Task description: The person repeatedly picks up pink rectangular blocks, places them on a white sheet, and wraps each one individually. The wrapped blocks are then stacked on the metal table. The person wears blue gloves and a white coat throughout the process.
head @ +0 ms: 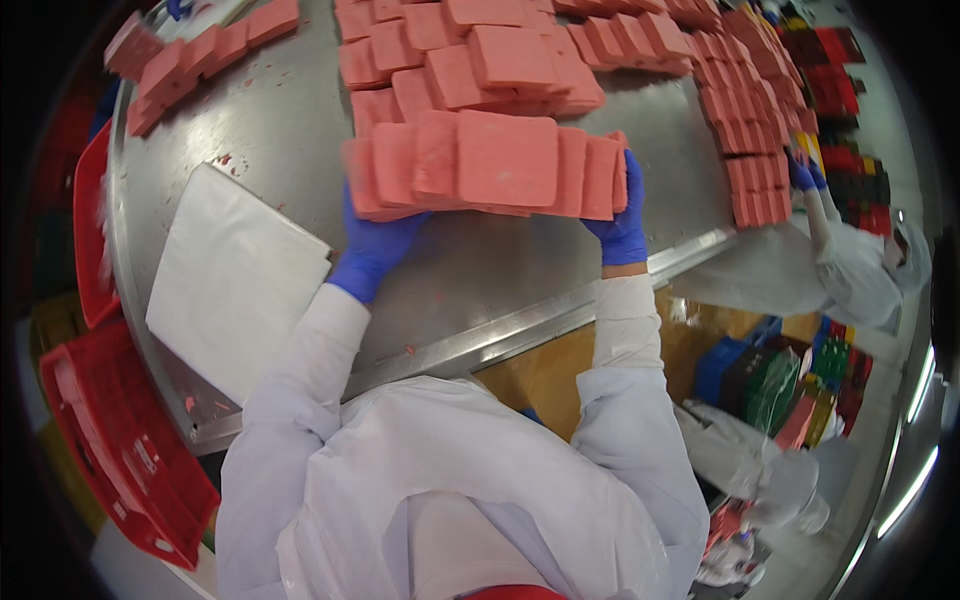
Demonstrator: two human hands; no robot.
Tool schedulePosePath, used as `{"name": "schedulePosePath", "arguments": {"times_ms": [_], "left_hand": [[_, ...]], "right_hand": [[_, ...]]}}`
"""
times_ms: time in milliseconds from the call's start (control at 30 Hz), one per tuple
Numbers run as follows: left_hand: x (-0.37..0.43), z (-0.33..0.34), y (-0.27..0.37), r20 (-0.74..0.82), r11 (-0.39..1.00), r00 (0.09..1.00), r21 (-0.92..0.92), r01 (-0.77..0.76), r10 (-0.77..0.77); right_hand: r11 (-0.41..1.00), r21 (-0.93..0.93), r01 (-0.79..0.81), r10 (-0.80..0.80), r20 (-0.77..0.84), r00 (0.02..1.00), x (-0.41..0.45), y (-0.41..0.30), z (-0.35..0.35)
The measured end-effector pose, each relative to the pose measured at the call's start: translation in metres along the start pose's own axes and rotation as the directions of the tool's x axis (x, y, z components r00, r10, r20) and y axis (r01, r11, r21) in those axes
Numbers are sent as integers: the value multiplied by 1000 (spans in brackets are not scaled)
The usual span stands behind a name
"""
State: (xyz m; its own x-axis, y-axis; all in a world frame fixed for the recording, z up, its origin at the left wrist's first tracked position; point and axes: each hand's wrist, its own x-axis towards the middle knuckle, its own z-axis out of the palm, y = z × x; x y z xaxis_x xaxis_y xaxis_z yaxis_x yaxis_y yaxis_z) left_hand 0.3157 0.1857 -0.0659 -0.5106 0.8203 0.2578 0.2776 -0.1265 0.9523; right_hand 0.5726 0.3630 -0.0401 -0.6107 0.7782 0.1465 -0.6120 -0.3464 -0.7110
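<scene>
My left hand (375, 244), in a blue glove, grips the left end of a row of overlapping pink meat-like slabs (506, 161). The right end of the same row is held by my right hand (621, 206), gloved in blue too. The row hangs over the steel table (480, 270), just on my side of a large pile of similar pink slabs (514, 56). Slabs hide parts of the fingers of both hands. White sheets (240, 277), stacked flat, lie on the table by my left forearm.
More slabs (161, 75) line the table's far left, and stacked rows (757, 187) its right side. A red plastic crate (127, 450) stands left of the table. A co-worker's gloved hands (806, 172) are at the right. Several coloured crates (750, 375) stand beyond the near edge.
</scene>
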Motion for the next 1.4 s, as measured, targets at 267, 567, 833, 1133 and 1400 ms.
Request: {"name": "schedulePosePath", "arguments": {"times_ms": [267,567,833,1133,1400], "left_hand": [[27,-113,33,-96,977,983,165,-136,153],[68,-283,67,-1,186,721,967,-176,692],[85,-440,-41,101,-61,561,994,-90,822],[73,-448,-138,-98,952,992,286,108,-83],[69,-455,-150,-14,633,995,770,76,-103]], "right_hand": [[959,-262,-109,83,-107,991,22,34,132],[969,-17,-247,247,118,962,130,176,241],[873,-471,125,112,443,890,190,310,316],[815,-206,-541,526,-130,841,202,355,310],[745,-305,-593,559,-199,805,203,348,327]]}}
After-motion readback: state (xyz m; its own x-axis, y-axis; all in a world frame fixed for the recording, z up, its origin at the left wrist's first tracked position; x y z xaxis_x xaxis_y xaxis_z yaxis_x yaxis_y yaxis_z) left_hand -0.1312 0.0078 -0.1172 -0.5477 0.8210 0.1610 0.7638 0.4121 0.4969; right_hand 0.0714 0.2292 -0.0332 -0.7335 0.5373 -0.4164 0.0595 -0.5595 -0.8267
